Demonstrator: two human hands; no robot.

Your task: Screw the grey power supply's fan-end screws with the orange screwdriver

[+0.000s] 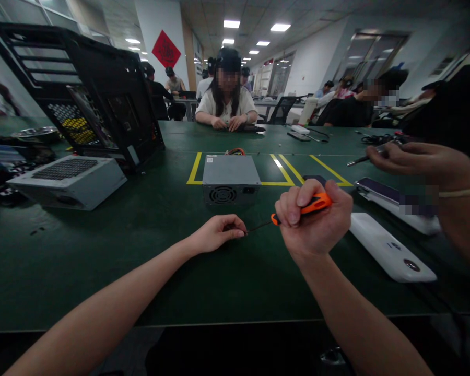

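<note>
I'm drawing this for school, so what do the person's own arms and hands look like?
The left hand and right hand wear no gloves. The forearms are bare: no sleeves, watch or bracelet shows. The pale wristband at the far right is on someone else's arm.

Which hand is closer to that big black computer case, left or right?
Left. The left hand is right of the black case; the right hand, gripping the screwdriver, is farther right.
</note>
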